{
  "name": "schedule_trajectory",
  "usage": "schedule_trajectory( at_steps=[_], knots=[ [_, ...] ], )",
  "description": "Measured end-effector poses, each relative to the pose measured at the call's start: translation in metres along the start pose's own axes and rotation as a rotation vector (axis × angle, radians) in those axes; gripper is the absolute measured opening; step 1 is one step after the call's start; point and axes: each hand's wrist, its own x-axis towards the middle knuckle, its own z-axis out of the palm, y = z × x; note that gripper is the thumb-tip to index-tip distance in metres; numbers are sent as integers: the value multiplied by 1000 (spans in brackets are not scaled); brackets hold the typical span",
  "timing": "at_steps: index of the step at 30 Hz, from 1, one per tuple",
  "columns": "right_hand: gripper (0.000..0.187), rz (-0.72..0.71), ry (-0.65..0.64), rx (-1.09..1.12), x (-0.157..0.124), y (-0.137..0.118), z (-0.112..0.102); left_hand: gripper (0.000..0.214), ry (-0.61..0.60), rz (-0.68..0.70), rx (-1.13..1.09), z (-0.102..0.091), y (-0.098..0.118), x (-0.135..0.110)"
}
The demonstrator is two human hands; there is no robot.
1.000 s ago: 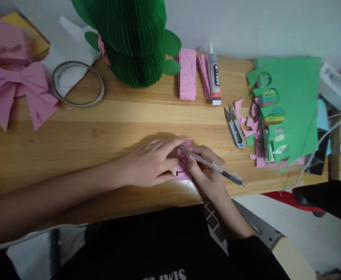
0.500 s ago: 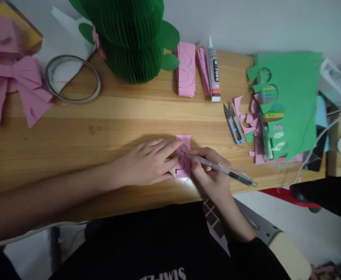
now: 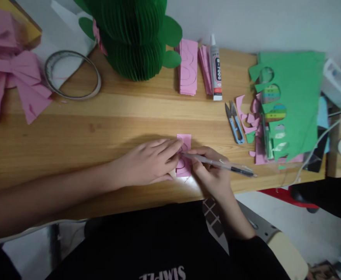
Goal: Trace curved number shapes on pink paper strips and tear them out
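A small pink paper strip (image 3: 183,170) with curved outlines drawn on it lies on the wooden table in front of me. My left hand (image 3: 155,160) rests flat from the left, its fingertips pressing on the strip's left side. Under those fingers a small beige edge shows, too covered to name. My right hand (image 3: 213,169) grips a pen (image 3: 214,161) with a clear barrel and dark grip-end, held at a low slant. The pen's tip touches the strip's middle, close to my left fingertips.
Farther back are a stack of pink strips (image 3: 188,68), a glue tube (image 3: 216,70) and a green honeycomb paper piece (image 3: 134,50). Small snips (image 3: 234,123) lie beside pink scraps (image 3: 250,120) and green sheets (image 3: 301,105). Leftward are a tape roll (image 3: 98,83) and a pink bow (image 3: 16,76).
The pen's back end has swung slightly away from me, while its tip stays near the strip's middle. My left hand stays pressed on the strip. The view has shifted slightly.
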Motion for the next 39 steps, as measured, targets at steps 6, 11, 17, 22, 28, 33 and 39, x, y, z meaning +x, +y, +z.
schedule_trajectory(
  at_steps=[6,11,17,22,28,33,39],
  knots=[
    [14,76,-70,117,5,1,-3,48,3,-7,16,-1,2,1],
    [13,86,-80,182,6,3,-2,48,-27,-15,37,-1,1,1],
    [13,83,139,277,-8,17,3,48,-72,-16,22,-2,0,0],
    [28,-178,133,-94,-32,18,-1,42,-138,-35,-67,-6,-4,4],
    [29,-497,126,-589,-47,20,5,39,-52,-62,-233,-6,-7,4],
    [25,-594,111,-758,-48,22,9,27,136,-120,-481,-2,-14,1],
    [28,-605,90,-721,-43,22,10,23,239,-290,-552,-21,-26,0]
  ],
)
